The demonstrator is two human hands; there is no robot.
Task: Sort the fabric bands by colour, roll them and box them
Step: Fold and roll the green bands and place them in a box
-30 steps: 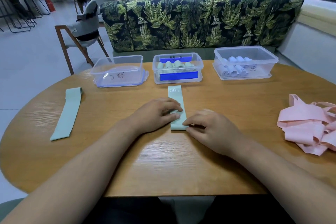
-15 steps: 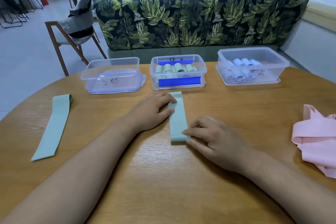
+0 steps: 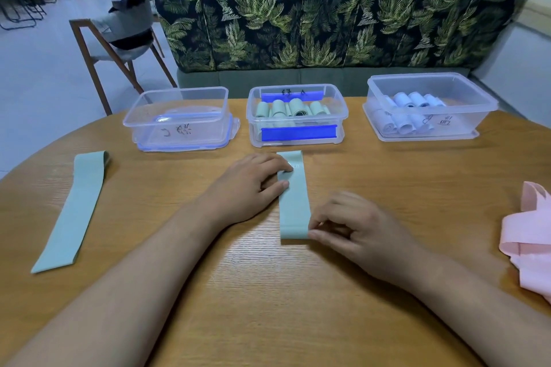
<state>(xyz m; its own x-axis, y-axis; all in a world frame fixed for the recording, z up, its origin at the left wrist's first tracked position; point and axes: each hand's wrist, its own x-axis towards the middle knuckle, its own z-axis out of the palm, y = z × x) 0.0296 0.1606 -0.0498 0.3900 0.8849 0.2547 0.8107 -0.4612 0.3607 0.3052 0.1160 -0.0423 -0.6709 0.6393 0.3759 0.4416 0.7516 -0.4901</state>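
Note:
A pale green fabric band [image 3: 293, 197] lies flat on the wooden table [image 3: 268, 307], pointing away from me. My left hand [image 3: 250, 188] rests on its far left edge with straight fingers. My right hand [image 3: 351, 226] pinches its near end between thumb and fingers. A second green band [image 3: 74, 208] lies flat at the left. A heap of pink bands [image 3: 527, 241] sits at the right edge. Three clear boxes stand behind: an empty left box [image 3: 179, 119], a middle box [image 3: 298, 116] with green rolls, a right box [image 3: 426, 107] with pale blue rolls.
A leaf-patterned sofa [image 3: 328, 18] runs behind the table's far edge. A wooden chair [image 3: 119, 36] stands at the back left on the pale floor. The left box sits on its lid.
My left hand has slid up the band toward its far end. My right hand stays at the near end and now pinches it. The view has tilted down slightly.

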